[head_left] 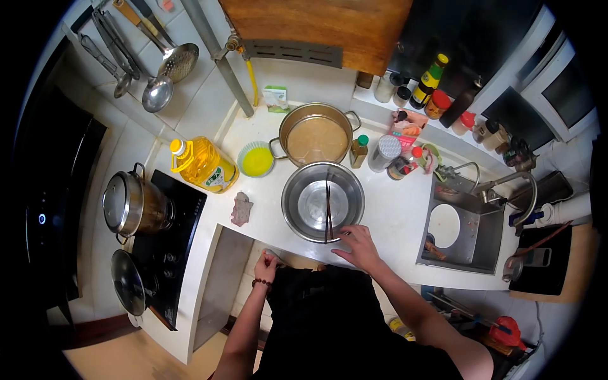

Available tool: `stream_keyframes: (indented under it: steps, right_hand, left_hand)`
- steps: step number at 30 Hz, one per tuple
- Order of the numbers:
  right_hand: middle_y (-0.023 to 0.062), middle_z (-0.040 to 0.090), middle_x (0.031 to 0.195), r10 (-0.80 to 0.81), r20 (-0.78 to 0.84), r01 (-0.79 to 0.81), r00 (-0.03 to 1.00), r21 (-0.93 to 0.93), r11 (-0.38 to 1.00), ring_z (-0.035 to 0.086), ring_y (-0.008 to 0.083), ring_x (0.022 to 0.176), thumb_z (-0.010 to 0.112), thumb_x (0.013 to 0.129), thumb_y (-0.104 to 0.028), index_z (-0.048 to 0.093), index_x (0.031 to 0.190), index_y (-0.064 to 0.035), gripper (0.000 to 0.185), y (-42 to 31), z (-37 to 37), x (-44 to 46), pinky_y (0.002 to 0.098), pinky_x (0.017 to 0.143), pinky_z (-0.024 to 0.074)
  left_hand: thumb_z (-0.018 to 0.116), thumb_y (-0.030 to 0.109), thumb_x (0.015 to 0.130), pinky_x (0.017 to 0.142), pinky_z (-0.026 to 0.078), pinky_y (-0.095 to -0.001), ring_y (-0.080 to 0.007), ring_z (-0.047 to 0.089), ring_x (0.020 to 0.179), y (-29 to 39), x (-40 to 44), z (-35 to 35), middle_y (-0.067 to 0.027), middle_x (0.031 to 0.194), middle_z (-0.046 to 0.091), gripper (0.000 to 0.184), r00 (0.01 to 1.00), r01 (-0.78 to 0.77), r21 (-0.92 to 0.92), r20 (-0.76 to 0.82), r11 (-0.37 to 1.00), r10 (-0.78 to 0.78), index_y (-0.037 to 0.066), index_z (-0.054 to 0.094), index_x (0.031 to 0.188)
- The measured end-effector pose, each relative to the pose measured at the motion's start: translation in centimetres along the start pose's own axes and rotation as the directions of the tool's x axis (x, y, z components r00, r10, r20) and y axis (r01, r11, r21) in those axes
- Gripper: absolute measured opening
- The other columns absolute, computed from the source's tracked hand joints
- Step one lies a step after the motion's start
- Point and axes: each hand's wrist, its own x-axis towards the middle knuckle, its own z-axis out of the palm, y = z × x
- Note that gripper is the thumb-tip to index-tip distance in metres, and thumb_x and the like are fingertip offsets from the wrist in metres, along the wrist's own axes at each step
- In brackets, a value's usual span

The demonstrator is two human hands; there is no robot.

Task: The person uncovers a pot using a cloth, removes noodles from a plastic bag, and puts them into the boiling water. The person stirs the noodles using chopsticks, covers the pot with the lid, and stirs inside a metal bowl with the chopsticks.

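Observation:
A steel mixing bowl (290, 212) stands at the counter's front, with a pair of dark chopsticks (329, 209) leaning in it and across its near rim. Just right of the chopsticks, at the bowl's near rim, is my right hand (361, 249); its thumb and fingers are apart and hold nothing. My left hand (265, 266), with a beaded bracelet on the wrist, is low at the counter's front edge. Its fingers are closed, and what they pinch is too small to make out. Behind the bowl sits a two-handled pot (316, 136) of cloudy brownish liquid.
Left of the bowl are an oil jug (206, 166), a bowl of yellow liquid (257, 159) and a crumpled cloth (241, 209). A lidded pot (130, 202) stands on the stove (168, 253). Several bottles and jars line the back right, near the sink (465, 250) holding a white plate (444, 225).

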Motion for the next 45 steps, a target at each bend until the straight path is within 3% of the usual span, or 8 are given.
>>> stream_keyframes:
  steps: [6, 10, 14, 20, 22, 24, 28, 45]
  right_hand:
    - [0.0083, 0.065, 0.112, 0.082, -0.053, -0.078, 0.995, 0.073, 0.994, 0.06, 0.0308, 0.107, 0.081, 0.08, -0.021, 0.071, 0.111, -0.0079, 0.035, -1.1, -0.7, 0.3, 0.0411, 0.097, 0.0453]
    - [0.0102, 0.066, 0.118, 0.172, 0.015, -0.168, 0.985, 0.321, 0.932, 0.061, 0.0324, 0.11, 0.078, 0.083, -0.017, 0.07, 0.115, -0.006, 0.035, -5.1, -0.5, 3.0, 0.0432, 0.097, 0.0467]
    - [0.0141, 0.058, 0.137, -0.225, 0.121, 0.163, 0.967, 0.387, 0.908, 0.057, 0.0328, 0.122, 0.073, 0.088, -0.017, 0.058, 0.136, -0.0078, 0.051, -9.9, 1.4, 7.6, 0.0451, 0.106, 0.0424]
    - [0.0221, 0.048, 0.148, -0.08, 0.236, 0.083, 0.969, -0.005, 0.997, 0.051, 0.0355, 0.134, 0.065, 0.096, -0.023, 0.05, 0.145, -0.0074, 0.054, -10.5, 2.2, 11.7, 0.0471, 0.111, 0.0401]
    - [0.0231, 0.059, 0.134, 0.138, 0.187, -0.192, 0.973, 0.306, 0.932, 0.061, 0.0344, 0.121, 0.064, 0.097, -0.024, 0.05, 0.145, -0.0084, 0.052, -9.5, 1.2, 12.3, 0.0405, 0.101, 0.0487]
    - [0.0217, 0.064, 0.125, 0.21, 0.219, -0.268, 0.953, 0.283, 0.921, 0.066, 0.0321, 0.108, 0.065, 0.097, -0.023, 0.053, 0.141, -0.0073, 0.049, -9.5, -0.5, 12.2, 0.0375, 0.092, 0.0525]
    - [0.0175, 0.073, 0.102, 0.342, 0.282, -0.415, 0.896, 0.261, 0.872, 0.072, 0.0256, 0.081, 0.067, 0.095, -0.019, 0.063, 0.13, -0.0046, 0.038, -9.1, -1.4, 10.8, 0.0332, 0.076, 0.0572]
    - [0.0157, 0.074, 0.092, 0.767, 0.068, -0.746, 0.638, 0.297, 0.595, 0.071, 0.0223, 0.073, 0.069, 0.094, -0.019, 0.072, 0.111, 0.0006, 0.026, -17.5, 5.0, 5.1, 0.0331, 0.071, 0.057]
  left_hand:
    - [0.068, 0.018, 0.095, 0.082, 0.058, -0.0349, -0.0208, 0.071, 0.084, 3.9, -0.6, -0.7, -0.0086, 0.09, 0.072, 0.017, 1.0, 0.009, -0.031, 0.017, 0.999, -0.008, 0.001, 0.066, 0.099]
    - [0.058, 0.04, 0.101, 0.087, 0.056, -0.0391, -0.0245, 0.068, 0.099, 13.6, -2.1, -1.9, -0.0111, 0.109, 0.069, 0.042, 0.92, 0.383, -0.605, 0.315, 0.698, -0.231, 0.002, 0.059, 0.12]
    - [0.036, 0.066, 0.102, 0.109, 0.043, -0.0457, -0.0287, 0.054, 0.127, 19.9, -2.7, -0.6, -0.0159, 0.131, 0.058, 0.074, 0.796, 0.578, -0.747, 0.605, 0.328, -0.023, 0.002, 0.048, 0.138]
    - [0.028, 0.073, 0.099, 0.114, 0.037, -0.0482, -0.0322, 0.047, 0.135, 27.4, -4.3, -6.0, -0.0189, 0.141, 0.052, 0.085, 0.837, 0.518, -0.832, 0.541, 0.201, 0.081, 0.003, 0.039, 0.147]
    - [0.036, 0.067, 0.101, 0.112, 0.04, -0.0462, -0.0324, 0.051, 0.132, 26.7, -3.0, -7.9, -0.0193, 0.138, 0.056, 0.076, 0.857, 0.453, -0.857, 0.494, 0.245, 0.144, 0.002, 0.045, 0.142]
    - [0.045, 0.056, 0.103, 0.106, 0.046, -0.0453, -0.0328, 0.059, 0.122, 22.7, 0.8, -9.1, -0.0203, 0.129, 0.061, 0.064, 0.881, 0.389, -0.76, 0.472, 0.52, 0.03, 0.001, 0.05, 0.134]
    - [0.056, 0.04, 0.102, 0.097, 0.053, -0.0433, -0.0311, 0.065, 0.109, 16.3, 8.9, -9.4, -0.0175, 0.118, 0.065, 0.049, 0.895, 0.433, -0.725, 0.413, 0.535, -0.165, -0.001, 0.052, 0.128]
    - [0.054, 0.02, 0.102, 0.1, 0.054, -0.0444, -0.0329, 0.063, 0.108, 14.1, 29.7, -3.1, -0.0207, 0.127, 0.054, 0.048, 0.85, 0.52, -0.69, 0.475, 0.503, -0.228, 0.007, 0.035, 0.144]
